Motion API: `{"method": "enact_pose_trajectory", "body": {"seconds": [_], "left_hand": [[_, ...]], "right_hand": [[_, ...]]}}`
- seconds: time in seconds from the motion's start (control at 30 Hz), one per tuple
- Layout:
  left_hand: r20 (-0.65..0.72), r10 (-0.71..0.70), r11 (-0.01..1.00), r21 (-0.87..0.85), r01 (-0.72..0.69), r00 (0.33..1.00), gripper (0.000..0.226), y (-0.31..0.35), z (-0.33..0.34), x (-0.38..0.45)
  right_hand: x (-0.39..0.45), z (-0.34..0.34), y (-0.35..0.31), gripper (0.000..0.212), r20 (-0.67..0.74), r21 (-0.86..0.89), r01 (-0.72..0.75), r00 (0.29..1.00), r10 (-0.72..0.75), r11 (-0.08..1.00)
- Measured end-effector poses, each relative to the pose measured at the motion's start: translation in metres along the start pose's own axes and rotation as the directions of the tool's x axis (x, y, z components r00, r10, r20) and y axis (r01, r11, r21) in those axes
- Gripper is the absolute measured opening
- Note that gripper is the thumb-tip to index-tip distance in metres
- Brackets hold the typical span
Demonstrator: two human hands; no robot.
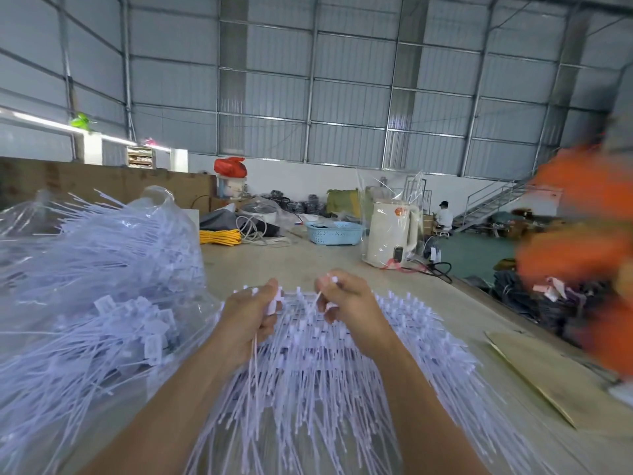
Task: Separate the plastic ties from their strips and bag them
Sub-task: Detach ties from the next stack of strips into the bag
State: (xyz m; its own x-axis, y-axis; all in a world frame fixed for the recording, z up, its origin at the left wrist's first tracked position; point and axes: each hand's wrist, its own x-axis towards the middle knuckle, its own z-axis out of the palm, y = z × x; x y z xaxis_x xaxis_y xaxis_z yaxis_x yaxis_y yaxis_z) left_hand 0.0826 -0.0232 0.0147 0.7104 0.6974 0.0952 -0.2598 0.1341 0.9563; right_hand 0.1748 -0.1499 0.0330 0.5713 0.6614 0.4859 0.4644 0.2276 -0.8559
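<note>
Both hands are clamped on white plastic ties: the left hand [251, 315] grips a bunch, the right hand [342, 298] pinches one tie at its head. The strips of ties [342, 371] fan across the table [308, 258] beneath them. A clear bag of ties [96, 286] crowds the left; open tabletop lies beyond, toward the blue basket [334, 231].

— How many hands are on the ties?
— Two: one left hand [251, 317] and one right hand [346, 299].
— And the white plastic ties [308, 389] on the table [308, 258]?
— Too many to count; they overlap.
— Bags?
— One clear bag of ties [96, 269] at the left edge. Farther back: one blue basket [334, 231], one white kettle [390, 234], one yellow cord bundle [220, 237].
</note>
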Motion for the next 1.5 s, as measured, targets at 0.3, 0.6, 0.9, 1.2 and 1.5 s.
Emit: {"method": "enact_pose_trajectory", "body": {"seconds": [0.3,0.6,0.9,1.2,1.5], "left_hand": [[0.123,-0.061,0.998,0.024,0.059,0.991,0.027,-0.006,0.015,-0.01],[0.18,-0.055,0.991,0.133,0.032,0.982,0.058,-0.007,0.025,-0.018],[0.13,-0.162,0.97,0.202,0.134,0.978,0.058,0.01,0.031,-0.021],[0.194,-0.014,0.97,0.242,-0.034,0.981,0.019,0.02,0.042,-0.033],[0.157,0.03,0.879,0.465,-0.101,0.987,0.021,0.059,0.025,-0.043]], "right_hand": [[-0.001,0.023,0.008,0.016,0.164,-0.333,0.118,0.984,-0.066,0.936],[0.001,0.02,0.011,0.01,0.075,-0.395,0.13,0.991,-0.11,0.909],[-0.009,0.015,-0.003,0.014,0.328,-0.083,0.083,0.943,-0.051,0.993],[-0.003,0.005,-0.001,0.031,0.085,-0.102,0.082,0.994,-0.073,0.991],[0.002,0.001,0.0,0.014,-0.239,0.125,0.193,0.958,-0.159,0.973]]}}
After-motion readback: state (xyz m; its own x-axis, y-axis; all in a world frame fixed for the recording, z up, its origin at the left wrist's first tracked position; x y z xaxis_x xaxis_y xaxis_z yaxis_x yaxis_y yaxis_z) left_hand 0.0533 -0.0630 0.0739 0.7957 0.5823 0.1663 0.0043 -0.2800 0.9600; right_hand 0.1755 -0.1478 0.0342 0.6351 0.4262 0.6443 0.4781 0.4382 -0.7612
